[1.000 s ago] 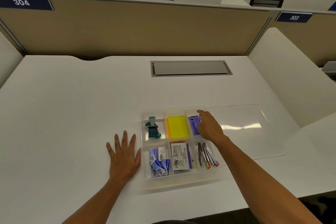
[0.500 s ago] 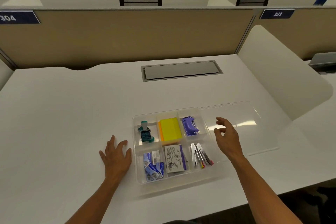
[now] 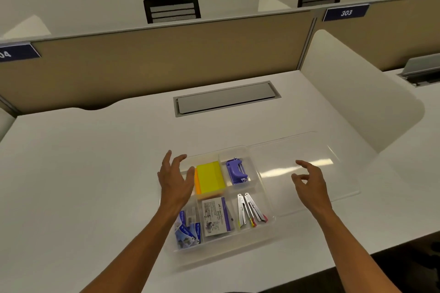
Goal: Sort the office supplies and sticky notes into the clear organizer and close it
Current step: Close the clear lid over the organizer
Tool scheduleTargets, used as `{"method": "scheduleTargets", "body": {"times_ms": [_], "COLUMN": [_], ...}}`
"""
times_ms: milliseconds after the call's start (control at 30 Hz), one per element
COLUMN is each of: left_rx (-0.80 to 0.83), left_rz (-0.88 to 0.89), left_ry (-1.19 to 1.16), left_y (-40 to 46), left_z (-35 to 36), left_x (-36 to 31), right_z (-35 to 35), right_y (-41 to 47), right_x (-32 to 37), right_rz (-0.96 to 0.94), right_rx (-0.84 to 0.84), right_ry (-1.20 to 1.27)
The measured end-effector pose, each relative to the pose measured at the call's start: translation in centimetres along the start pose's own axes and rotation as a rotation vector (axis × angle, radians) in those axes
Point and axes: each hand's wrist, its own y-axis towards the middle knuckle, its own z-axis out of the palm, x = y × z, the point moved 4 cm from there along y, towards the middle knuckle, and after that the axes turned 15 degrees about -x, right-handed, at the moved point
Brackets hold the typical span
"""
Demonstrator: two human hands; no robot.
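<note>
The clear organizer (image 3: 266, 209) lies on the white desk with its clear lid (image 3: 309, 169) folded flat to the right. Its compartments hold yellow and orange sticky notes (image 3: 210, 179), a purple hole punch (image 3: 236, 171), silver staple removers (image 3: 250, 208), a printed booklet (image 3: 216, 216) and blue packets (image 3: 188, 232). My left hand (image 3: 175, 179) hovers over the organizer's far-left compartment, fingers spread, hiding what is in it. My right hand (image 3: 309, 184) hovers above the lid, fingers loosely bent, holding nothing.
A grey cable hatch (image 3: 226, 97) is set into the desk behind the organizer. A tan partition (image 3: 154, 59) closes the back, a white side divider (image 3: 357, 93) stands on the right. The desk's front edge (image 3: 357, 259) runs close below the organizer.
My left hand lifted off the desk and moved right, over the organizer's far-left compartment. My right hand left the purple hole punch and moved right over the lid. The camera view shifted.
</note>
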Motion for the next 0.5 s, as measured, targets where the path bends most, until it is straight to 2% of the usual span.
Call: {"method": "scheduleTargets", "body": {"times_ms": [500], "left_rx": [0.255], "left_rz": [0.316], "left_ry": [-0.032], "left_y": [-5.2], "left_z": [12.3], "left_x": [-14.5], "right_z": [-5.8], "right_y": [5.4], "right_x": [0.7], "right_rz": [-0.050], "right_rx": [-0.008], "right_ry": [0.114]}}
